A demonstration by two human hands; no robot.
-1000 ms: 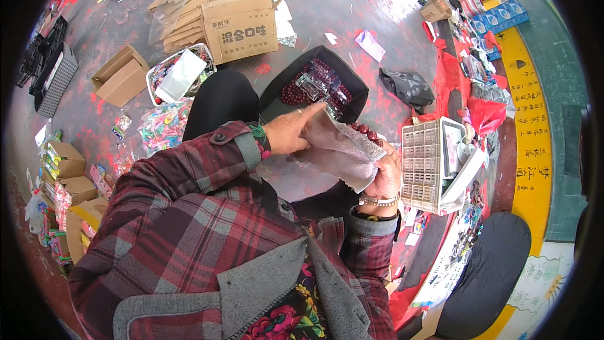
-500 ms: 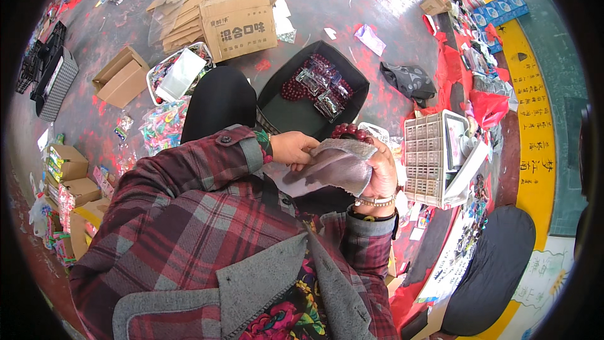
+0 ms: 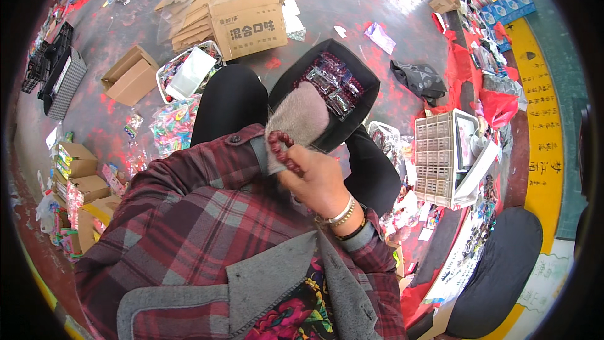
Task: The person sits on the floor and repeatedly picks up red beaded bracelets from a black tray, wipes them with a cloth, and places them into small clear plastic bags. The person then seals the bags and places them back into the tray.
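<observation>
My right hand [image 3: 318, 179] is closed on a dark red bead bracelet [image 3: 277, 146], pinching it with the fingers over the near end of a fuzzy grey-pink cloth [image 3: 302, 113]. The cloth spreads upward from the left cuff and covers my left hand, so its fingers are hidden. Part of the bracelet's loop lies against the cloth. Behind the cloth, between my knees, sits a black bin [image 3: 372, 82]. It holds several dark red bead bracelets and small clear packets [image 3: 343, 104].
A beige plastic crate [image 3: 434, 164] stands at the right, with a black stool seat [image 3: 500, 271] nearer. Beyond my left knee are a white basket [image 3: 165, 82], an open cardboard box [image 3: 131, 75] and stacked cardboard [image 3: 245, 22]. Colourful packets [image 3: 176, 123] lie at the left.
My right hand has moved left and turned over, bringing the bracelet onto the cloth. The cloth has shifted up and left. My left hand, earlier visible pinching it, is now covered.
</observation>
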